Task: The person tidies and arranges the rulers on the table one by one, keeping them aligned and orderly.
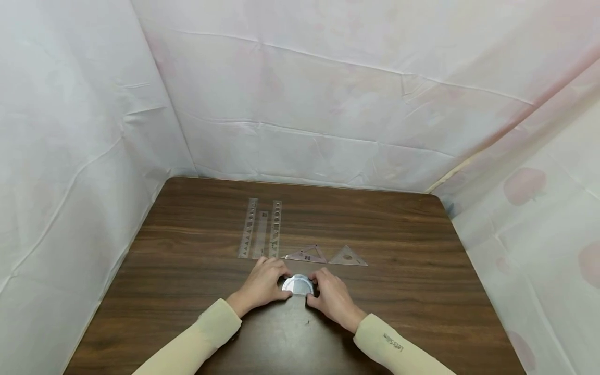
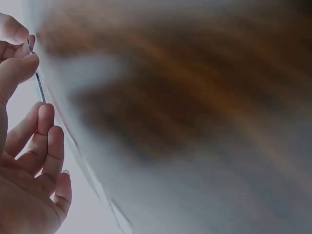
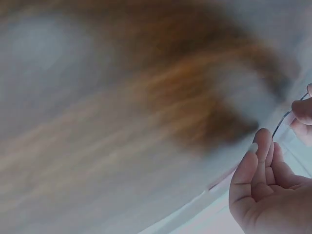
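Observation:
A clear half-round protractor is held between my two hands near the front middle of the table. My left hand grips its left side, thumb at the near corner and fingers along the curved edge. On the opposite side, my right hand holds it the same way. In the left wrist view the protractor shows edge-on as a thin line by the fingertips. The right wrist view likewise has only the thin edge of the protractor, beside the curled fingers.
Beyond the hands lie clear rulers side by side, a pinkish set square and a clear set square. All are on the dark wooden table. Pale cloth curtains stand along its back and sides.

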